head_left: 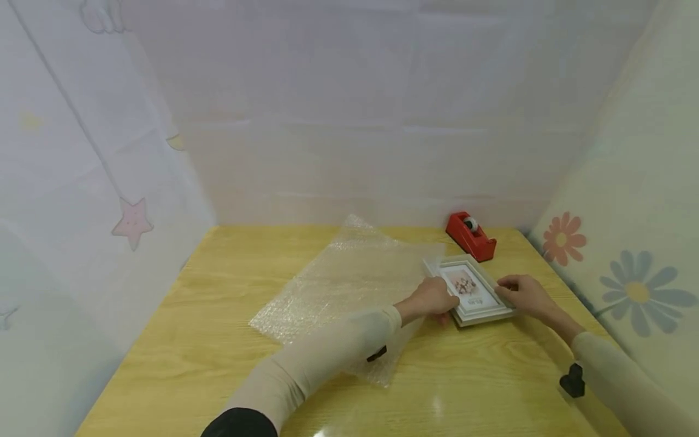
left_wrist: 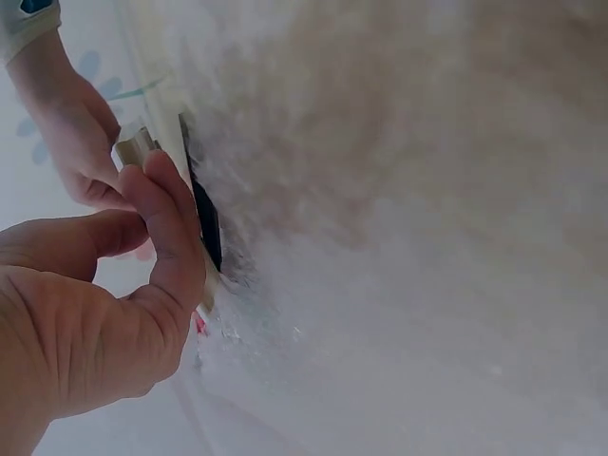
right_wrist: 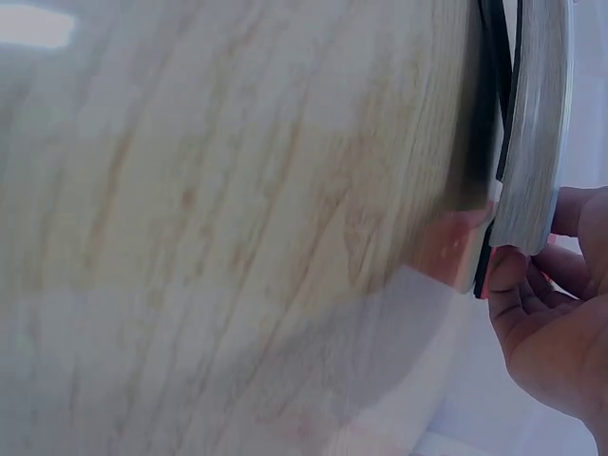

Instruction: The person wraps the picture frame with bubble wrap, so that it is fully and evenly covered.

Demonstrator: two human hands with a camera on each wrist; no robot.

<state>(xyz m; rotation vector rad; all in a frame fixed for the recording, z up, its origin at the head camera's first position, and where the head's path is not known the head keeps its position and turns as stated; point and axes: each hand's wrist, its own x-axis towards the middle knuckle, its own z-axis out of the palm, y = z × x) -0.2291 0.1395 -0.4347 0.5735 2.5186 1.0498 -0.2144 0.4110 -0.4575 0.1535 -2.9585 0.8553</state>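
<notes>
A white picture frame (head_left: 465, 288) with a small flower print lies face up at the right of the table. My left hand (head_left: 434, 297) grips its left edge; in the left wrist view, thumb and fingers of the left hand (left_wrist: 104, 294) pinch the pale moulding (left_wrist: 136, 147). At the opposite edge, my right hand (head_left: 526, 295) holds the frame's right side. The right wrist view shows that hand (right_wrist: 560, 313) with fingers curled on the frame's end (right_wrist: 537, 123). A sheet of bubble wrap (head_left: 349, 285) spreads left of the frame, partly beneath my left forearm.
A red tape dispenser (head_left: 471, 237) with a roll of tape stands just behind the frame. The wooden table (head_left: 218, 285) is bordered by hanging cloth (head_left: 355, 121) at the back and both sides, printed with flowers and a star.
</notes>
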